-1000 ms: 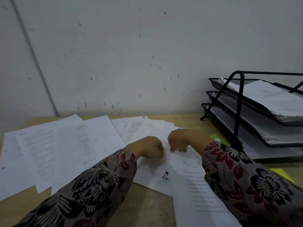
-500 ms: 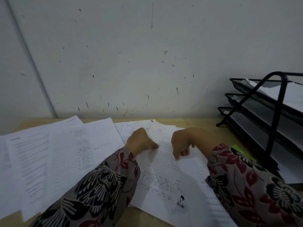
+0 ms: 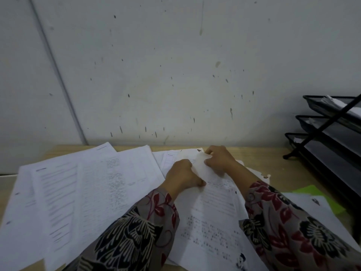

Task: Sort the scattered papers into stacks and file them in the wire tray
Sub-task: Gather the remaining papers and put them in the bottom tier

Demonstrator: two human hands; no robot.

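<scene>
Tearing is the first risk: both hands work one printed sheet [image 3: 212,210] that lies well left of the wire tray [image 3: 324,133], on top of other overlapping pages. The left hand [image 3: 181,178] has its fingers curled and its thumb pressed on the sheet's edge away from the tray. The right hand [image 3: 219,161] pinches the far corner with curled fingers, and the paper bows up between them. If the hands pull apart or lift unevenly, the thin sheet may crease or rip at the pinch. Pages beneath could cling and come up with it, so two might land in one stack unsorted. The scattered papers [image 3: 82,192], farther left of the tray, lie fanned and overlapping. A sleeve [image 3: 136,237] sweeping across could drag them out of order or off the tabletop [image 3: 273,163]. A green sheet [image 3: 317,194] near the tray's foot, partly under white pages, could be missed. The tray's tiers already hold paper, so a hasty insert may snag a rim.
</scene>
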